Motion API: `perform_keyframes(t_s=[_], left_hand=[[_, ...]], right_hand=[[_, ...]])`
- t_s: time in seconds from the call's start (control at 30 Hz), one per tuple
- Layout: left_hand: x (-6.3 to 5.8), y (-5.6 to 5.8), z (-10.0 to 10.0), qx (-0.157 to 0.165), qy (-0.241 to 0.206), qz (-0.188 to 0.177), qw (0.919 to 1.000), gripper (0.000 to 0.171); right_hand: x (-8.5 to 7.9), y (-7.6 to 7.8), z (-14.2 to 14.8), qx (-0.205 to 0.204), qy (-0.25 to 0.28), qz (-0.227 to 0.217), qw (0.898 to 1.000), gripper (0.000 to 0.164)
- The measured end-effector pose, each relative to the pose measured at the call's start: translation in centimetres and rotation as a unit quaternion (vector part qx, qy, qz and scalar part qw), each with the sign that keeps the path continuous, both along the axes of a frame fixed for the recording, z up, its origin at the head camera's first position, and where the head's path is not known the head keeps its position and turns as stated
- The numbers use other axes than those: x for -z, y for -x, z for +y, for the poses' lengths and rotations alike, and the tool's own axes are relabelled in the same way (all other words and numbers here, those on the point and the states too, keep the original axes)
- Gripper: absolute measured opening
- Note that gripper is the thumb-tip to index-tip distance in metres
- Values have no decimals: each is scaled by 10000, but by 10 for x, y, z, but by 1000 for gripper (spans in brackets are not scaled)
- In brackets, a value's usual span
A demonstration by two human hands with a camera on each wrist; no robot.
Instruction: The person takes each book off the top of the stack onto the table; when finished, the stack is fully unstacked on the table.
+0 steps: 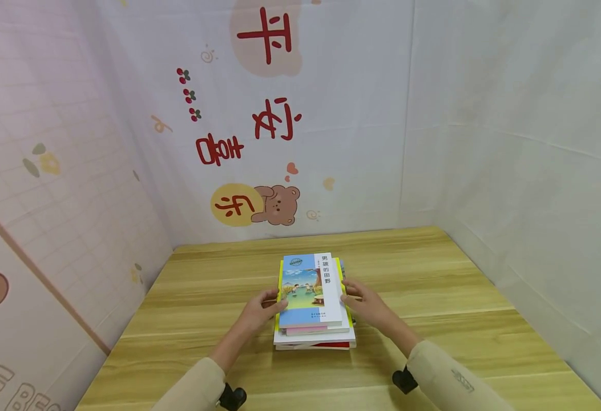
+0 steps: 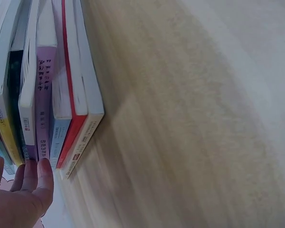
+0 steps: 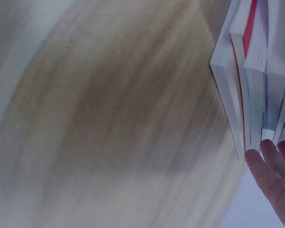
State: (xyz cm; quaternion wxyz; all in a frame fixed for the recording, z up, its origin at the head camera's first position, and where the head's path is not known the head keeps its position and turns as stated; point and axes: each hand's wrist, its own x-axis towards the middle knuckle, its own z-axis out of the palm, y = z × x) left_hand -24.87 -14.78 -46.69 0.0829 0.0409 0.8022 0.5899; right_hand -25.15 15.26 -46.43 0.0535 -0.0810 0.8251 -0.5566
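Touching the stack of books (image 1: 307, 297) on the worktop (image 1: 187, 302) from opposite sides, the left hand (image 1: 257, 311) and the right hand (image 1: 371, 307) have loosely spread, slightly bent fingers.

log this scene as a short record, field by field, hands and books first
left hand: at the stack's left side, fingertips against the spines
right hand: at the stack's right side, fingertips by the page edges
stack: several books lying flat, edges not fully aligned
top book: blue-and-white cover, facing up
spines seen from left wrist: include a purple spine and a red spine
surface: wood-grain table
backdrop: white wall with red characters and a bear print
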Motion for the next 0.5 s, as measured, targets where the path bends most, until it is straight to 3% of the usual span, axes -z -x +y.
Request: perform_keyframes(t_s=[0.27, 0.5], left_hand=[[5, -5, -1, 226, -125, 34, 9997, 71], [4, -10, 2, 159, 46, 55, 9998, 71]], right_hand=[[4, -6, -2, -76, 192, -150, 9997, 48], [5, -10, -3, -36, 136, -209, 9997, 49]])
